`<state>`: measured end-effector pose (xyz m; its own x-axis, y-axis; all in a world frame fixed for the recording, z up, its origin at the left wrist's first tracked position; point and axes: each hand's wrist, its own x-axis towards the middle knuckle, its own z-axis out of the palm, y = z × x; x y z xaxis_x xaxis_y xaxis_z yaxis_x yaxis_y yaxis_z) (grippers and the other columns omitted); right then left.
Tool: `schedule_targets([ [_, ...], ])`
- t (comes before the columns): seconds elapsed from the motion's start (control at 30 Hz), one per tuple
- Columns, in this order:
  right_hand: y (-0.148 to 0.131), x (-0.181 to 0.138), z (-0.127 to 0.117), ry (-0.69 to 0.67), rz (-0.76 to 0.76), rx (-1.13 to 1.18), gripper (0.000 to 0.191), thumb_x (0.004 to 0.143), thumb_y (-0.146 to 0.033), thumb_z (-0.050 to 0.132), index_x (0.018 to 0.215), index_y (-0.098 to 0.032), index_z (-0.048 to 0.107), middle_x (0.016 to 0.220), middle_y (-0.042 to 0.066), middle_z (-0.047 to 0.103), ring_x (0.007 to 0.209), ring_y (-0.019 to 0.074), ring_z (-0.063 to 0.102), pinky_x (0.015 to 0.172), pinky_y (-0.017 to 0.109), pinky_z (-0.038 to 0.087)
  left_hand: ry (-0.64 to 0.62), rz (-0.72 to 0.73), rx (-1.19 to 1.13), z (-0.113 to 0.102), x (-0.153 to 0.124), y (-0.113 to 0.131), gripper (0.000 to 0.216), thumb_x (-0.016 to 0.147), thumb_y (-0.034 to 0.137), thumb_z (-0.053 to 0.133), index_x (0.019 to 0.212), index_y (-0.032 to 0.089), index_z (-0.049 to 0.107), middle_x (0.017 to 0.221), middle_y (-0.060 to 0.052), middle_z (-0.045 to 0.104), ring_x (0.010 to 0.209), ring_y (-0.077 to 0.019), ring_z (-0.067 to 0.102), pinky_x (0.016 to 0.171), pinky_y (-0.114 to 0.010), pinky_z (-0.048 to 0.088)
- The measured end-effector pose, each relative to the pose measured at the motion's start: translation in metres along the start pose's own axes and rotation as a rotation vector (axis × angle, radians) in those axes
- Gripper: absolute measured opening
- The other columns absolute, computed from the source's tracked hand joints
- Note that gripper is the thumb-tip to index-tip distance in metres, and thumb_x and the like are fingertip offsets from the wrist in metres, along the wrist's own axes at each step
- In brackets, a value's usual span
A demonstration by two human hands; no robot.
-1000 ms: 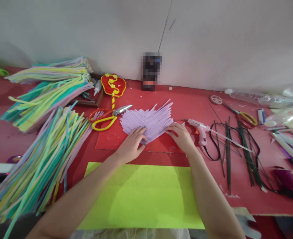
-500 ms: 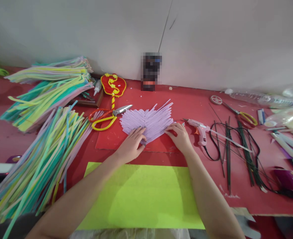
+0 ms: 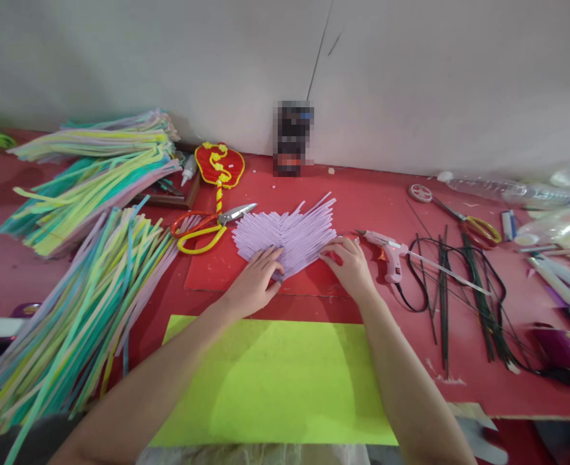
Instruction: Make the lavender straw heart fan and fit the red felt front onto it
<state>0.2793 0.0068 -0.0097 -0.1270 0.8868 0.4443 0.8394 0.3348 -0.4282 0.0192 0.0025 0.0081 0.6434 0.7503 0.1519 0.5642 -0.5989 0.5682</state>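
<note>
A lilac leaf-shaped piece of pipe cleaners (image 3: 297, 242), laid side by side in slanting rows from a middle line, lies on a red board (image 3: 212, 274). My left hand (image 3: 256, 278) rests over its lower left part, fingers stretched out flat on it. At the lower right edge, my right hand (image 3: 347, 265) has thumb and fingertips close together on the pipe cleaner ends; the exact grip is small and partly hidden. Scissors with red and yellow handles (image 3: 202, 236) lie to the left of the piece. A pink glue gun (image 3: 386, 252) lies right of my right hand.
Bundles of coloured pipe cleaners (image 3: 86, 297) cover the left side. A yellow-green sheet (image 3: 275, 381) lies in front. Behind are a red and yellow fan-shaped ornament (image 3: 220, 166) and a blurred-out dark object (image 3: 293, 139). Green wires (image 3: 444, 297), other scissors (image 3: 479, 229) and plastic bottles (image 3: 508, 190) lie right.
Almost nothing differs. Both hands stay in place on the lilac piece, and the whole view has shifted very slightly.
</note>
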Motion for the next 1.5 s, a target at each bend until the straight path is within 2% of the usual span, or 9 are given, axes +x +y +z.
schedule_targets([
  [0.17,0.0,-0.001,0.0,-0.015,0.018,0.186,0.014,0.089,-0.03,0.053,0.088,-0.023,0.064,0.115,0.007,0.064,0.11,0.0226,0.058,0.099,0.044,0.046,-0.007,-0.015,-0.003,-0.001,0.001,0.002,0.011,0.084,0.013,0.051,0.093,0.02,0.048,0.146,-0.011,0.039,0.141,-0.0235,0.026,0.114,-0.049,0.027],
  [0.27,0.001,-0.002,0.001,-0.027,0.044,0.252,0.016,0.09,-0.029,0.049,0.091,-0.023,0.064,0.119,0.007,0.063,0.114,0.021,0.058,0.102,0.043,0.044,-0.005,-0.011,-0.006,-0.002,0.001,0.002,0.012,0.084,0.013,0.051,0.093,0.02,0.048,0.146,-0.012,0.039,0.14,-0.0239,0.026,0.114,-0.05,0.028],
  [0.57,0.001,-0.002,-0.001,-0.046,0.02,0.201,0.014,0.089,-0.028,0.052,0.09,-0.023,0.064,0.119,0.007,0.062,0.112,0.0215,0.059,0.101,0.043,0.046,-0.003,-0.01,-0.013,-0.002,0.0,0.002,0.012,0.084,0.013,0.051,0.093,0.02,0.048,0.146,-0.011,0.038,0.141,-0.0236,0.026,0.114,-0.05,0.028],
  [0.77,-0.022,-0.005,-0.003,0.02,0.006,0.132,0.012,0.087,-0.029,0.055,0.088,-0.023,0.066,0.1,0.007,0.066,0.097,0.0217,0.063,0.091,0.042,0.052,-0.005,0.0,0.005,-0.002,0.0,0.002,0.012,0.084,0.013,0.051,0.094,0.019,0.048,0.146,-0.012,0.038,0.141,-0.0234,0.026,0.114,-0.048,0.027],
  [0.83,-0.033,-0.006,0.0,-0.005,0.001,0.177,0.012,0.088,-0.028,0.054,0.089,-0.023,0.065,0.102,0.007,0.067,0.097,0.0205,0.063,0.091,0.039,0.052,-0.007,0.004,0.014,-0.001,0.0,0.001,0.012,0.084,0.013,0.051,0.095,0.019,0.049,0.147,-0.012,0.038,0.141,-0.0234,0.026,0.114,-0.048,0.027],
  [1.03,-0.047,-0.007,0.006,-0.136,-0.075,0.188,0.02,0.092,-0.023,0.045,0.105,-0.024,0.06,0.125,0.006,0.06,0.121,0.0197,0.054,0.107,0.042,0.042,0.0,-0.003,0.021,-0.002,0.0,0.001,0.012,0.084,0.014,0.051,0.094,0.02,0.049,0.146,-0.011,0.039,0.141,-0.0234,0.026,0.114,-0.048,0.027],
  [1.23,-0.038,-0.006,0.006,-0.188,-0.119,0.119,0.026,0.09,-0.021,0.045,0.113,-0.022,0.056,0.128,0.007,0.059,0.126,0.0205,0.049,0.111,0.048,0.036,0.0,-0.002,0.018,0.0,0.0,0.0,0.011,0.085,0.015,0.05,0.095,0.02,0.049,0.147,-0.011,0.038,0.141,-0.0231,0.024,0.114,-0.048,0.028],
  [1.5,-0.036,-0.004,0.003,-0.225,-0.118,0.097,0.028,0.091,-0.025,0.046,0.117,-0.024,0.055,0.129,0.007,0.059,0.128,0.0219,0.047,0.111,0.051,0.033,-0.002,0.002,0.027,-0.002,0.0,0.001,0.012,0.084,0.014,0.05,0.094,0.02,0.048,0.147,-0.012,0.038,0.141,-0.0234,0.026,0.113,-0.049,0.029],
])
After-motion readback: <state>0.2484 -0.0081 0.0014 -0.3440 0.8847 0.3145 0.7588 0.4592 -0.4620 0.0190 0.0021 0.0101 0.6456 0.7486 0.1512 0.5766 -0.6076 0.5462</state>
